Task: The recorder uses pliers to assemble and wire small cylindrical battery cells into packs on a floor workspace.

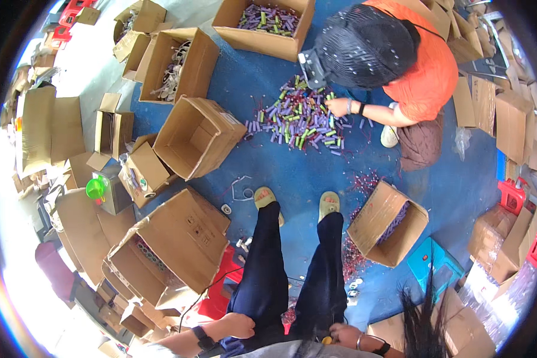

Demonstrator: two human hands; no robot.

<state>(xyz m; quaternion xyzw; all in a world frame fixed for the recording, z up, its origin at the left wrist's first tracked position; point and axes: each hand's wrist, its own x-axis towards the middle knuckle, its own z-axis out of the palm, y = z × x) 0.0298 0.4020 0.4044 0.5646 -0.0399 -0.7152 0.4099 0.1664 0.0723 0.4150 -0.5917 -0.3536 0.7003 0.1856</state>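
Observation:
My left hand (pixel 240 326), with a dark watch on its wrist, rests on my left thigh with its fingers curled in. Beside my right hip my right hand (pixel 343 335) is closed; what its fingers hold, if anything, is hidden. A small yellow round thing (pixel 327 340) shows next to it. Beyond my feet, a heap of purple and green battery cells (pixel 304 122) lies on the blue floor (pixel 280 238). A crouching person in orange (pixel 426 77) reaches into the heap with one hand (pixel 338 107).
An open carton (pixel 188 140) stands left of the heap. A box of more cells (pixel 295 45) is behind it. Right of my legs is a carton with purple cells (pixel 414 230), near a blue stool (pixel 428 265). Large cartons (pixel 179 238) crowd my left. Small red bits (pixel 355 250) litter the floor.

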